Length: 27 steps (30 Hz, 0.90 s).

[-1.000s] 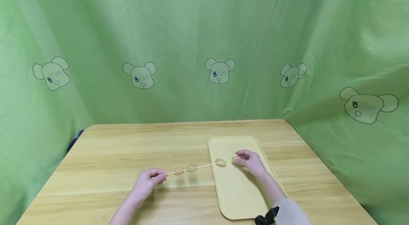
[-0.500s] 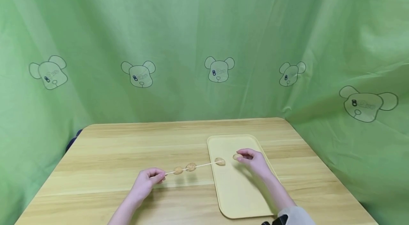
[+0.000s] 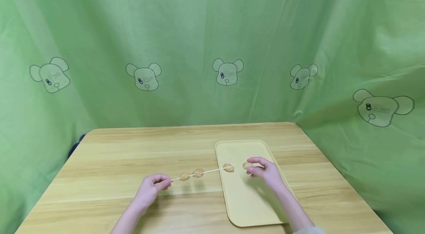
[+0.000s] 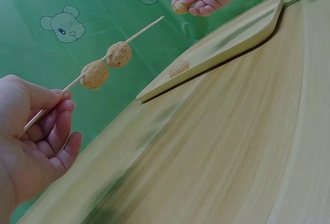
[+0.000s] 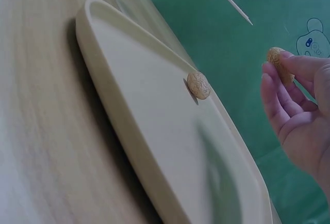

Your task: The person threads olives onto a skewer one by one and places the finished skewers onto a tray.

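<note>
Stick (image 4: 147, 29) pinched by the left hand (image 4: 31, 136), I see two balls (image 4: 94, 75) already threaded beyond its fingers, an unthreaded ball (image 5: 275, 56) pinched by the right hand (image 5: 304, 113), and a loose ball (image 5: 198, 85) below on the tray (image 5: 136, 67).

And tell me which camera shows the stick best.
The left wrist view: the stick shows large, from the left hand through two balls to its bare tip. The head view shows it thinner, its far end overlapping the ball on the tray; the right wrist view catches only its pointed end.
</note>
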Available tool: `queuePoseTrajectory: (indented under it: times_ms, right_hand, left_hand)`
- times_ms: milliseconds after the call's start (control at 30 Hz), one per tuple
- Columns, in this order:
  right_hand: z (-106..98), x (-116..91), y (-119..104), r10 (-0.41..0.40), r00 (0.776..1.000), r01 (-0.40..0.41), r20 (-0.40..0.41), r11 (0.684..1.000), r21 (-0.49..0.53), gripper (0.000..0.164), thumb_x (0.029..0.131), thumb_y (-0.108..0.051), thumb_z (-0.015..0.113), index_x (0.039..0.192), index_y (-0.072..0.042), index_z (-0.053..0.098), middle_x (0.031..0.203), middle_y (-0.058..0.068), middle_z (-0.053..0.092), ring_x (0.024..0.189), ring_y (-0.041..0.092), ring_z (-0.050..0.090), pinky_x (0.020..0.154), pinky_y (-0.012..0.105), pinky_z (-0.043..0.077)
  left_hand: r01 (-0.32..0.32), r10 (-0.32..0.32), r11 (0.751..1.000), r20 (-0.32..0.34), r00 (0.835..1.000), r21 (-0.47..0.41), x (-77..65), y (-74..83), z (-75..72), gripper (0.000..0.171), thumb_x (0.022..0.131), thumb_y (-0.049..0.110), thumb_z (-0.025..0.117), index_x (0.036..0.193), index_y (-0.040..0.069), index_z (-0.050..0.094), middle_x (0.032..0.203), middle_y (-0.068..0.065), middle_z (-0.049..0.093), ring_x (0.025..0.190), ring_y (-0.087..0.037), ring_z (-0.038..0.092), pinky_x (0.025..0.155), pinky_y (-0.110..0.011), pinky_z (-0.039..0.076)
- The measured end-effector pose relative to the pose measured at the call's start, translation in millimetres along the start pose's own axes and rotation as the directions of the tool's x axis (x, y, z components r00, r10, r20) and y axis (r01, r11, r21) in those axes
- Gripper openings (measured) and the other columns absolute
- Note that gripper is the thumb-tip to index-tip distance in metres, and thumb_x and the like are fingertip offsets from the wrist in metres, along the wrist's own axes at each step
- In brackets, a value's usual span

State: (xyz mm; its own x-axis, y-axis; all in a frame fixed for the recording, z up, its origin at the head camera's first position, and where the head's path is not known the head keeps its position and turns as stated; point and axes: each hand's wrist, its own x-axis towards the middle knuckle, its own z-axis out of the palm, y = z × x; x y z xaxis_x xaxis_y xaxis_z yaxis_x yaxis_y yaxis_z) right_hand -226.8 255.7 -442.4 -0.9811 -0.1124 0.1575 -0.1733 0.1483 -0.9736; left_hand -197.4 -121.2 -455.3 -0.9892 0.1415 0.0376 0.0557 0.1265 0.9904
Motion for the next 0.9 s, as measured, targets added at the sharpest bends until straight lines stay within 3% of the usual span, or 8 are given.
queuePoseTrajectory:
  times_ms: [167,400,533,700,900]
  right_hand:
    - [2.6,-5.8,-1.8,-0.059,0.996,0.058,0.063,0.998,0.019,0.039,0.082,0.005,0.063,0.115,0.020,0.047,0.091,0.024,0.066,0.074,0.015,0.066,0.072,0.030,0.054]
    - [6.9,-9.2,-0.8,-0.110,0.987,0.102,0.113,0.992,0.076,0.038,0.080,0.005,0.065,0.111,0.020,0.047,0.088,0.006,0.065,0.077,0.015,0.066,0.075,0.030,0.054]
    - [10.8,-9.0,0.1,-0.160,0.979,0.148,0.122,0.983,0.107,0.037,0.080,0.007,0.063,0.110,0.022,0.046,0.089,0.002,0.065,0.079,0.013,0.065,0.075,0.029,0.054]
    - [16.9,-8.3,-0.3,-0.194,0.973,0.182,0.128,0.978,0.102,0.035,0.080,0.009,0.062,0.109,0.023,0.047,0.090,0.007,0.066,0.078,0.012,0.065,0.074,0.028,0.054]
    - [23.0,-8.8,-2.2,-0.139,0.982,0.132,0.125,0.989,0.061,0.037,0.081,0.007,0.063,0.112,0.020,0.047,0.089,0.022,0.063,0.077,0.011,0.064,0.076,0.027,0.053]
  left_hand:
    - [-0.016,0.016,1.000,0.003,1.000,0.007,-1.1,-0.1,-1.9,0.022,0.084,0.005,0.062,0.093,-0.015,0.061,0.081,-0.018,0.063,0.077,-0.024,0.060,0.072,-0.026,0.052]
    - [-0.026,0.025,1.000,0.021,0.999,0.008,-4.0,1.9,-3.4,0.021,0.085,0.004,0.062,0.094,-0.014,0.061,0.081,-0.018,0.063,0.076,-0.020,0.060,0.073,-0.025,0.051]
    - [-0.050,0.049,0.999,0.046,0.998,0.011,-4.7,3.4,-3.6,0.020,0.086,0.004,0.061,0.094,-0.014,0.061,0.081,-0.018,0.063,0.075,-0.016,0.059,0.073,-0.025,0.051]
    - [-0.056,0.056,0.998,0.063,0.996,0.002,-5.5,4.3,-3.2,0.021,0.087,0.004,0.060,0.094,-0.016,0.060,0.082,-0.020,0.063,0.074,-0.015,0.059,0.073,-0.025,0.051]
    - [-0.043,0.042,0.999,0.074,0.996,0.002,-5.8,3.9,-2.3,0.021,0.086,0.004,0.060,0.095,-0.015,0.061,0.080,-0.013,0.063,0.075,-0.016,0.059,0.074,-0.025,0.051]
